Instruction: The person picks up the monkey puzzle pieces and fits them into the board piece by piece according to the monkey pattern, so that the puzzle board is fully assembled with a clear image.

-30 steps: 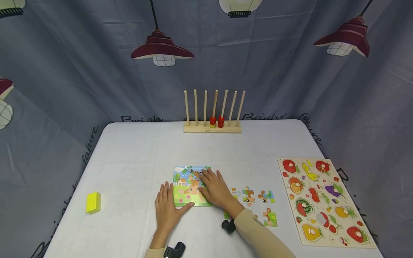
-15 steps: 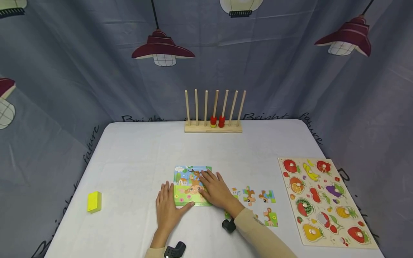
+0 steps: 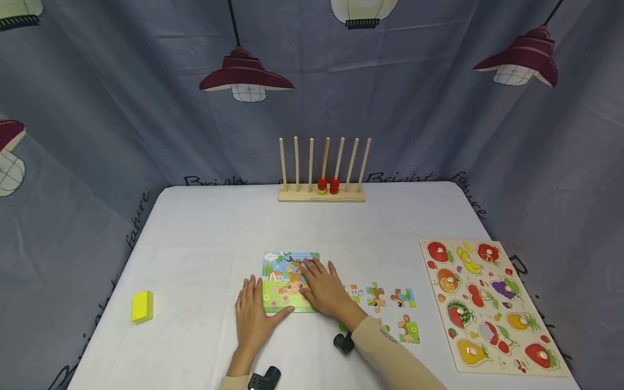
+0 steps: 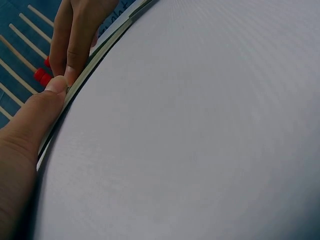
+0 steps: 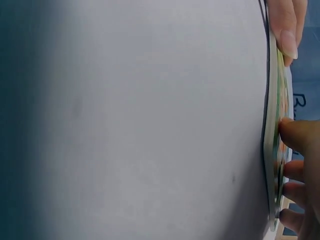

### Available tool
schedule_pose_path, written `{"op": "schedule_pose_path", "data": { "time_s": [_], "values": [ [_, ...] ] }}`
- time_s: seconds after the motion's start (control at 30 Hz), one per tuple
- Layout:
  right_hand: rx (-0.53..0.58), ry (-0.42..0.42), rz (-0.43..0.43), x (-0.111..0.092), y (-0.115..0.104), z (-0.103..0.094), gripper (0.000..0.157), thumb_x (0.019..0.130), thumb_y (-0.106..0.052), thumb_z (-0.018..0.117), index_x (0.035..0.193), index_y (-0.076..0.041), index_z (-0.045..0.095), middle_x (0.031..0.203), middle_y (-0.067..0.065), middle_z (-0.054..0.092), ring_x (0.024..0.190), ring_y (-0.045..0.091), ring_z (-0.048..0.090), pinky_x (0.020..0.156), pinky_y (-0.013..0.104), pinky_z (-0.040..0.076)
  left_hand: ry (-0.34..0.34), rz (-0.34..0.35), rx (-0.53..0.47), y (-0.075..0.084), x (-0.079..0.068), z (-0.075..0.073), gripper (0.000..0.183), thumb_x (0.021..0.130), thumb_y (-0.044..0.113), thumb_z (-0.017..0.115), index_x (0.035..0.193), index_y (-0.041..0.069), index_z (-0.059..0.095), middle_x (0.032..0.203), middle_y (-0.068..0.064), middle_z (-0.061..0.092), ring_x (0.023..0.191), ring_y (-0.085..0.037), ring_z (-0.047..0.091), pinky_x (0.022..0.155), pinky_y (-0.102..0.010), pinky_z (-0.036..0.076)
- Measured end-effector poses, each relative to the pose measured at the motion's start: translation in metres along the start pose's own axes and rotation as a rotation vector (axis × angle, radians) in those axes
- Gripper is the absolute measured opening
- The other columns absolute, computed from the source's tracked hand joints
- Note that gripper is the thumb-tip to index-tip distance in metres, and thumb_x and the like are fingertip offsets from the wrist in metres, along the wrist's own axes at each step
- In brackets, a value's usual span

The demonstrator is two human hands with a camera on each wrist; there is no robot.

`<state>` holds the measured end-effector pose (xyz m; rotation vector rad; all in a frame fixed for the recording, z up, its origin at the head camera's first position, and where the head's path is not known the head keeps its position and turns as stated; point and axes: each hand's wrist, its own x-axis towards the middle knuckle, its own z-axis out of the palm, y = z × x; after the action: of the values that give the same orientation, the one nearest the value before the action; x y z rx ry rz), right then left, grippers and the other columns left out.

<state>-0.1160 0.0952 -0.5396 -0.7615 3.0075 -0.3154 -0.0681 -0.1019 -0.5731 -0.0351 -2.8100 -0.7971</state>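
A small square picture puzzle [image 3: 284, 295] with a cartoon animal scene lies flat on the white table. My left hand [image 3: 253, 314] rests at its left side, fingers straight along that edge, with the thumb at the near edge. Over the puzzle's right part lies my right hand [image 3: 327, 290], fingers spread and touching the picture. In the right wrist view its fingers [image 5: 295, 172] meet the puzzle's top face. Several loose jigsaw pieces, including a piece with brown animal parts [image 3: 376, 298] and a green corner piece [image 3: 409, 329], lie to the right, some partly hidden by my right arm.
A wooden fruit board [image 3: 487, 309] lies at the right. At the back stands a wooden peg rack [image 3: 322, 198] with a few red and yellow beads. A yellow block [image 3: 142, 306] sits at the left. Printed grey cloth hangs round the table [image 3: 205, 238].
My right hand and forearm have shifted slightly left, so a bit more of the nearby loose pieces shows. The left hand and the puzzle have stayed in place.
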Motion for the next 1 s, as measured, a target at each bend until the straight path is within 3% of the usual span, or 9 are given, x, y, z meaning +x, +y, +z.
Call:
{"op": "schedule_pose_path", "data": {
  "time_s": [0.2, 0.6, 0.8, 1.0],
  "values": [
    [0.025, 0.005, -0.011, -0.004, 0.002, 0.003, 0.060, 0.093, -0.046, 0.040, 0.141, -0.011, 0.032, 0.150, 0.006, 0.025, 0.140, 0.028, 0.020, 0.108, 0.059, 0.019, 0.010, 0.010, 0.002, 0.001, 0.000, -0.001, 0.108, 0.061, 0.070, 0.065, 0.137, -0.001, 0.035, 0.146, -0.020, 0.029, 0.138, -0.035, 0.018, 0.109, -0.051, 0.015],
    [0.060, 0.156, -0.059, -0.001, -0.003, 0.005, 0.050, 0.089, -0.037, 0.053, 0.132, -0.013, 0.046, 0.141, 0.008, 0.041, 0.133, 0.027, 0.034, 0.107, 0.056, 0.025, 0.022, 0.027, 0.013, 0.000, -0.001, 0.001, 0.108, 0.061, 0.070, 0.065, 0.137, -0.001, 0.035, 0.145, -0.021, 0.030, 0.137, -0.036, 0.019, 0.109, -0.052, 0.016],
    [0.081, 0.126, -0.131, -0.001, -0.021, 0.003, 0.048, 0.090, -0.036, 0.052, 0.129, -0.009, 0.049, 0.137, 0.010, 0.045, 0.130, 0.027, 0.039, 0.106, 0.052, 0.030, 0.015, 0.013, 0.015, 0.000, 0.000, -0.001, 0.108, 0.060, 0.070, 0.065, 0.137, 0.000, 0.035, 0.145, -0.019, 0.030, 0.138, -0.034, 0.019, 0.109, -0.050, 0.016],
    [0.066, 0.040, -0.136, 0.002, -0.032, 0.004, 0.051, 0.093, -0.040, 0.043, 0.135, -0.011, 0.043, 0.144, 0.010, 0.036, 0.136, 0.030, 0.030, 0.109, 0.048, 0.027, 0.027, 0.022, 0.026, 0.001, -0.001, -0.001, 0.108, 0.060, 0.070, 0.065, 0.137, 0.000, 0.036, 0.145, -0.020, 0.031, 0.137, -0.035, 0.020, 0.109, -0.051, 0.016]
  ]
}}
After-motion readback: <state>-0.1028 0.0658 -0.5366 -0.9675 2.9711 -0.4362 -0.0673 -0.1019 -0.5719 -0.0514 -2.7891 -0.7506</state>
